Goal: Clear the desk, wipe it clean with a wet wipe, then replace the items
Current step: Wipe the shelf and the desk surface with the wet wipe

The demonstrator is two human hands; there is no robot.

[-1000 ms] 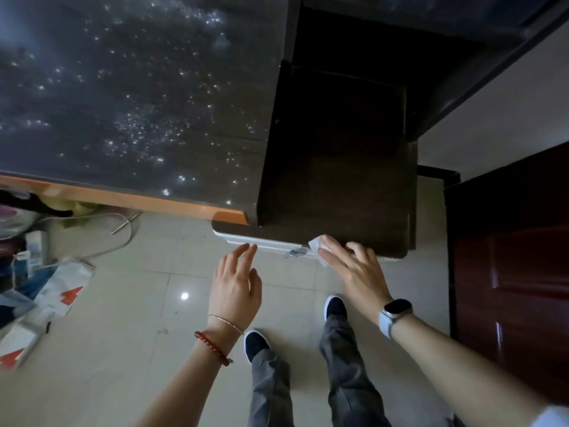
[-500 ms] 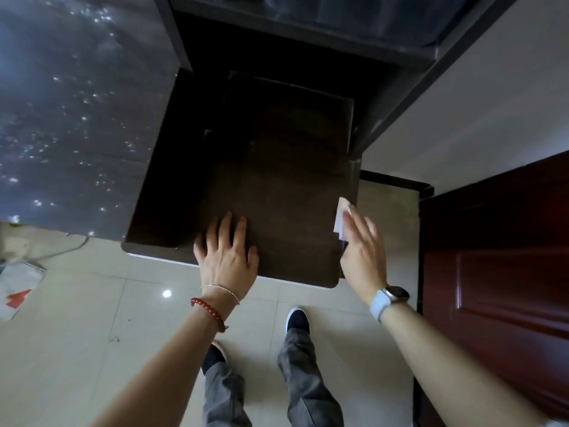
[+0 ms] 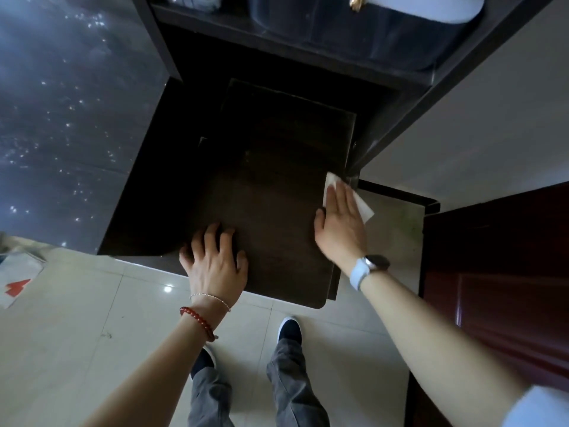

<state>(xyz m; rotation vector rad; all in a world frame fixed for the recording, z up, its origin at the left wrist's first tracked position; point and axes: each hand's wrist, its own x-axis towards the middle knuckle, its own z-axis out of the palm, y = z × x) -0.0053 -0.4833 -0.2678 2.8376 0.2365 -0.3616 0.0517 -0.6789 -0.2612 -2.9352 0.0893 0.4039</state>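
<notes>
A dark brown wooden desk (image 3: 271, 186) fills the middle of the head view, its top bare. My right hand (image 3: 340, 224) lies flat with straight fingers on a white wet wipe (image 3: 363, 208) and presses it against the desk's right edge. The wipe sticks out past the fingertips and to the right of the hand. My left hand (image 3: 215, 260) rests on the desk near its front edge, fingers spread and slightly bent, holding nothing.
A dark bed cover with light specks (image 3: 67, 118) lies to the left. A shelf with a white object (image 3: 415, 7) is above the desk. A dark red door (image 3: 498, 272) stands at right. Papers (image 3: 18, 278) lie on the tiled floor at left.
My right hand slid the wipe from the desk's front edge round to its right side and further back. My left hand came down onto the desk top.
</notes>
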